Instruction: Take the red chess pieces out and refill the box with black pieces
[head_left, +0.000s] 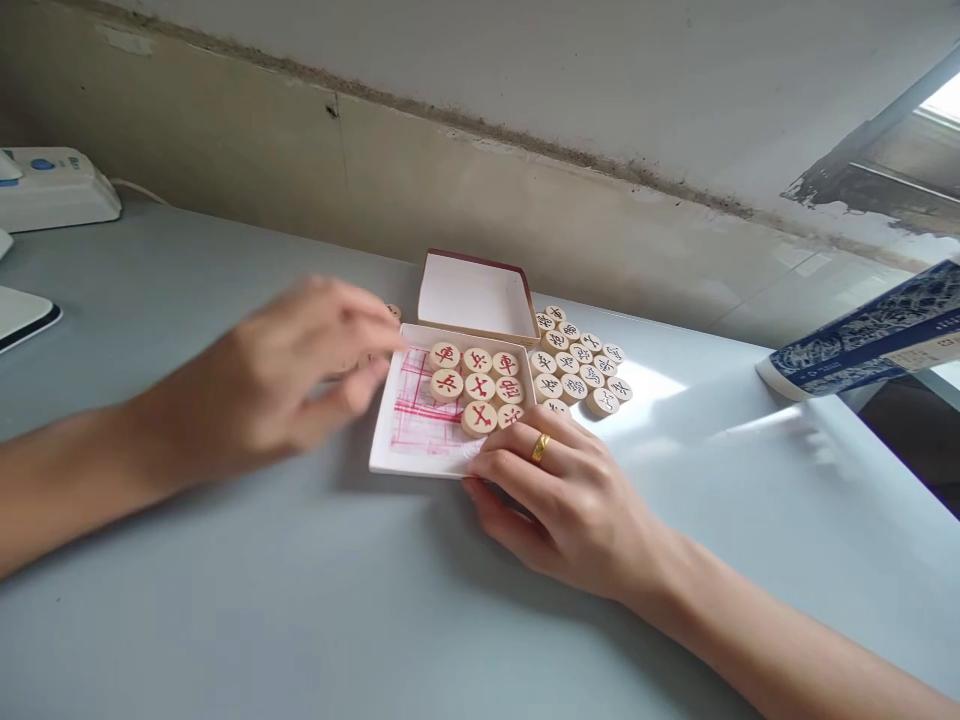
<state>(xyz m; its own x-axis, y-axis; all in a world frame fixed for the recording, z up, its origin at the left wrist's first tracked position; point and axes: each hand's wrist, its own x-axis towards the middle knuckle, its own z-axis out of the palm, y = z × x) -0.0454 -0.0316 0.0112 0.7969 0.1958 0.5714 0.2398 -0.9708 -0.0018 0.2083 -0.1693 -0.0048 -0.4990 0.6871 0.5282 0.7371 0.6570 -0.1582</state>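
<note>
A shallow white box sits on the grey table with several round wooden Chinese chess pieces in it, marked in red. My right hand, with a gold ring, grips the box's near right corner, thumb low outside and fingers over the rim. Those fingers partly cover the nearest pieces. My left hand is at the box's left edge, smeared by motion; whether its fingers hold anything is unclear. Just beyond its fingertips, part of another wooden piece shows. Black-marked chess pieces lie grouped right of the box.
An open box lid with a white inside stands behind the box. At the far left is a white device with a cable. A blue patterned object is at the table's right edge. A wall runs along the back.
</note>
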